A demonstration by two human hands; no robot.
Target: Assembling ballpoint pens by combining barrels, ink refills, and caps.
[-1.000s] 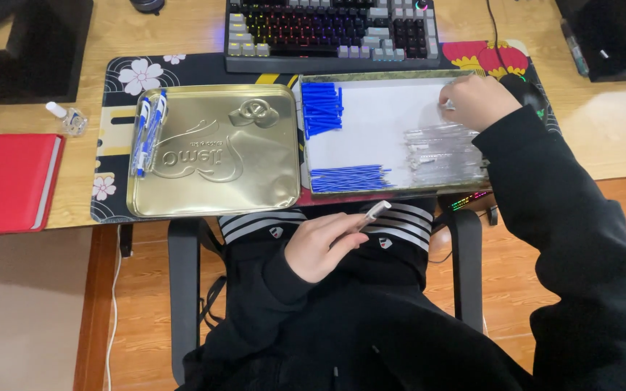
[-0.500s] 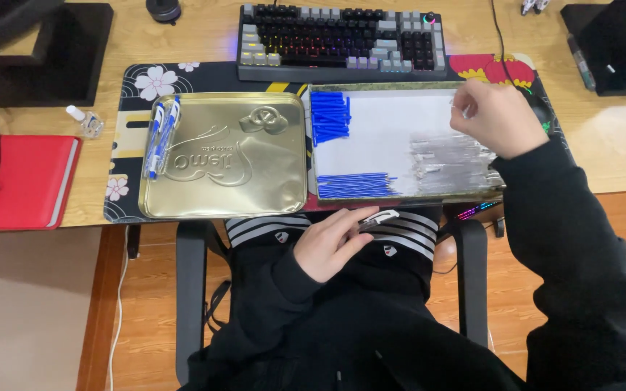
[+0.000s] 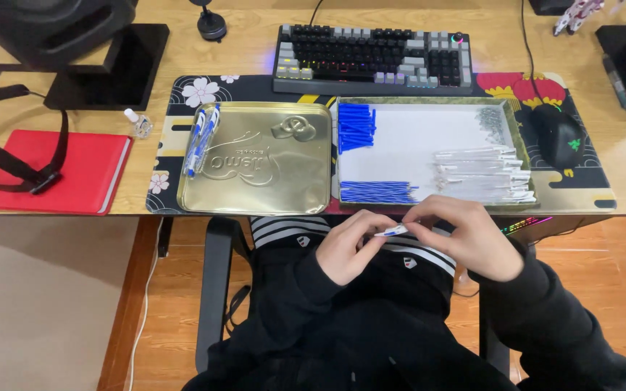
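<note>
Wooden desk (image 3: 74, 224) with patterned mat (image 3: 175, 130), above wooden floor (image 3: 175, 304).

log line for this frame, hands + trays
left hand: holds pen part | right hand: pinches same part | tin tray: blue and clear parts

Even, fairly bright indoor light falls from above, and the desk (image 3: 74, 224) shows only soft, short shadows under the things on it. The gold tin lid (image 3: 255, 159) near the desk's front edge throws back broad, dull reflections rather than hard glare. The keyboard (image 3: 371, 58) at the back edge glows with coloured backlight. The frame is sharp in the middle; the hands below the front edge are slightly soft. Wide-angle bending shows at the sides, where the desk's edges curve.
</note>
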